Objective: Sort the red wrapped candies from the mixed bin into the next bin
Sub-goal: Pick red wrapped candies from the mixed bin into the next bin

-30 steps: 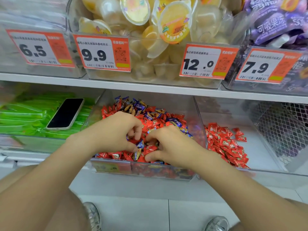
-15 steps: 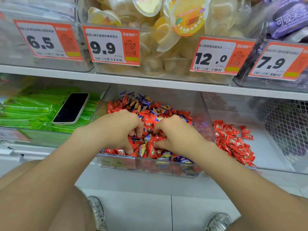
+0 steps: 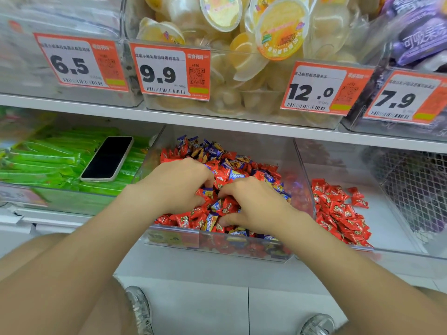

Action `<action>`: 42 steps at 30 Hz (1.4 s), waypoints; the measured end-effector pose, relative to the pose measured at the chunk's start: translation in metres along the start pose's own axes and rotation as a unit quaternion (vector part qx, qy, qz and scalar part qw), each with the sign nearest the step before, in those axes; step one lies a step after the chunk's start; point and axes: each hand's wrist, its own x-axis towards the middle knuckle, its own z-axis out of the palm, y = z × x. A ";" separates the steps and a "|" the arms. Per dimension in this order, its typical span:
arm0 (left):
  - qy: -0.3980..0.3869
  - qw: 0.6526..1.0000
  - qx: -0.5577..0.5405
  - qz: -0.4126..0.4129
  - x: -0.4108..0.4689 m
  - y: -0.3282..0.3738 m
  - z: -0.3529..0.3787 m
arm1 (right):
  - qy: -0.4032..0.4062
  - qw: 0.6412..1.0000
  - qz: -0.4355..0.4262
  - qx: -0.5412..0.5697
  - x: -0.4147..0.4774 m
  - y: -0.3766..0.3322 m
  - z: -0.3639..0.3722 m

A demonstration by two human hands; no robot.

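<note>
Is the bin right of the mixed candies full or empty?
Partly filled: red wrapped candies heap along the left side of the next bin; the rest is bare floor.

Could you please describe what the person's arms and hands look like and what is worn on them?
The left forearm and right forearm are bare, with no sleeves in view. The left hand and right hand wear no gloves, and no watch, bracelet or ring is visible on what shows of them.
</note>
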 end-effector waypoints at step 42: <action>0.176 0.859 -0.460 0.141 0.029 0.123 0.002 | 0.091 0.942 0.253 0.201 -0.121 0.121 -0.064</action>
